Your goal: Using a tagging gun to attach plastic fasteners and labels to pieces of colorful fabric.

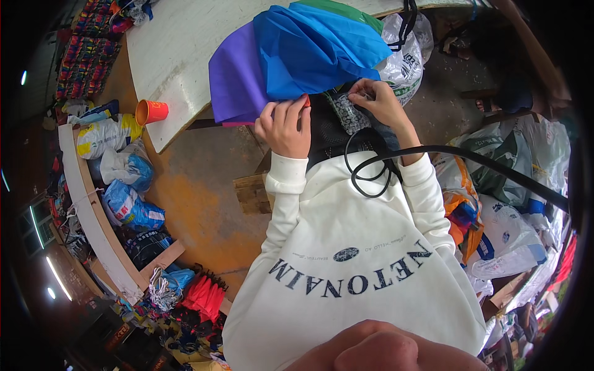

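Observation:
A colourful fabric piece like an umbrella canopy [318,52], with blue, purple and green panels, lies bunched over the table's edge. At its lower edge is my left hand [286,128], fingers bent and tips together. A small red piece [307,101] shows at those fingertips; whether it belongs to the canopy I cannot tell. My right hand [382,105] is closed in a pinch over a clear bag of small greyish pieces [350,115] on my lap. What the right fingertips hold is too small to make out. Dark mesh cloth [325,133] lies between the hands.
An orange-red cup [151,112] stands near the corner of the white table [179,74]. A white plastic bag [403,68] sits beside the canopy. A black cable [495,166] crosses from the right. Stuffed bags [504,238] crowd the right; more bags [129,167] line the left.

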`<move>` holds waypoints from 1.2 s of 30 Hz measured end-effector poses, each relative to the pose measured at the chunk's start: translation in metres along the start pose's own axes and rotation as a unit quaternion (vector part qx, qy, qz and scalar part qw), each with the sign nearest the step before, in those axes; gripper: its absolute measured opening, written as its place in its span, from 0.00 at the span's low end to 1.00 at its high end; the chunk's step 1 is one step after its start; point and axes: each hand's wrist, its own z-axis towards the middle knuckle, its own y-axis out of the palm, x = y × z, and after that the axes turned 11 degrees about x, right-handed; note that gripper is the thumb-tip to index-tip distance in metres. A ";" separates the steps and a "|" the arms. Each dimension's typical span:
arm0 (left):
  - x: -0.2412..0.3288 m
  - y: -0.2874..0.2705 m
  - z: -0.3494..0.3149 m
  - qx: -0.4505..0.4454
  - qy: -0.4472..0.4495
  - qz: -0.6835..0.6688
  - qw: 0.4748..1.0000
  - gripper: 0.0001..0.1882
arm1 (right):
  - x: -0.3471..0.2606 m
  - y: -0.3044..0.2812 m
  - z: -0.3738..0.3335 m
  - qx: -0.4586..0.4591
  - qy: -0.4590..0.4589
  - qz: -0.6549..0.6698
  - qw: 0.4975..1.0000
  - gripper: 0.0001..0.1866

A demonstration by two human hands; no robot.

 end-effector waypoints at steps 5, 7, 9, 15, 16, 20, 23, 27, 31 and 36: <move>-0.001 0.000 -0.001 0.000 0.001 0.002 1.000 0.11 | -0.004 -0.005 0.000 -0.012 -0.010 -0.035 0.999 0.07; -0.001 0.000 -0.001 0.000 0.001 0.003 1.000 0.11 | -0.005 -0.007 -0.001 -0.015 -0.016 -0.029 0.999 0.07; 0.000 -0.001 -0.001 -0.009 -0.012 -0.004 1.000 0.10 | -0.005 -0.009 -0.001 -0.021 -0.056 -0.039 0.997 0.06; 0.001 -0.001 0.000 -0.014 -0.020 -0.010 1.000 0.10 | -0.003 -0.013 -0.002 -0.023 -0.133 -0.064 0.989 0.06; 0.001 -0.002 -0.001 -0.014 -0.021 -0.009 1.000 0.10 | -0.006 -0.013 -0.003 -0.031 -0.118 -0.063 0.991 0.06; 0.000 -0.002 -0.001 -0.011 -0.023 -0.008 1.000 0.10 | -0.018 -0.014 -0.007 -0.054 -0.093 -0.035 0.994 0.06; 0.000 -0.001 -0.001 -0.010 -0.023 -0.010 1.000 0.10 | -0.022 -0.013 -0.009 -0.067 -0.099 0.014 0.993 0.06; 0.000 -0.001 0.000 -0.008 -0.022 -0.009 1.000 0.10 | -0.025 -0.009 -0.010 -0.073 -0.102 0.075 0.989 0.07; 0.000 -0.002 0.001 -0.007 -0.026 -0.015 1.000 0.11 | -0.028 -0.005 -0.012 -0.092 -0.091 0.097 0.987 0.08; 0.002 -0.003 0.003 -0.003 -0.016 -0.014 1.000 0.11 | -0.032 0.001 -0.012 -0.096 -0.067 0.164 0.979 0.08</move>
